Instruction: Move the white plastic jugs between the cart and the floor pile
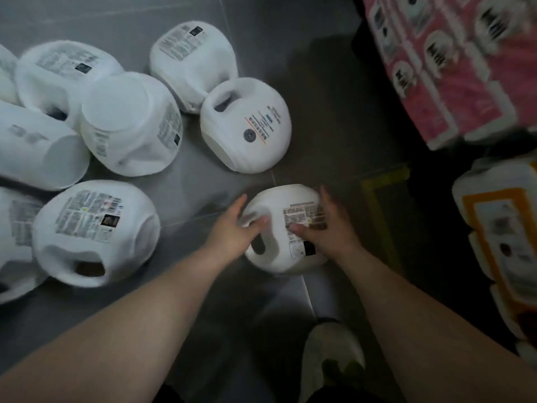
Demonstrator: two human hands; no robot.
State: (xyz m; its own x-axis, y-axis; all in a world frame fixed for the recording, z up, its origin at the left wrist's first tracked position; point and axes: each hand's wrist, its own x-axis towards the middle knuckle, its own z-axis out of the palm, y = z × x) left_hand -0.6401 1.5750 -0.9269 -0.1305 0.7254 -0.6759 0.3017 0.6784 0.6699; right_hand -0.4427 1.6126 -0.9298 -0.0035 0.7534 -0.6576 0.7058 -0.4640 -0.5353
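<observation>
A white plastic jug [286, 196] with a moulded handle and a printed label lies on its side on the grey tiled floor [319, 82]. My left hand [232, 225] grips its left side, thumb on the handle and fingers wrapped over the far edge. My right hand [327, 225] holds the right side, thumb on the label and fingers curved over the jug's far flank. Both hands are blurred by motion.
Several more white jugs [245, 126] lie scattered across the floor to the left and behind. A pink printed pack [453, 68] sits at the top right, an orange-labelled pack [499, 228] at the right edge. A yellow frame [380, 199] lies nearby. My white shoe [331, 353] is below.
</observation>
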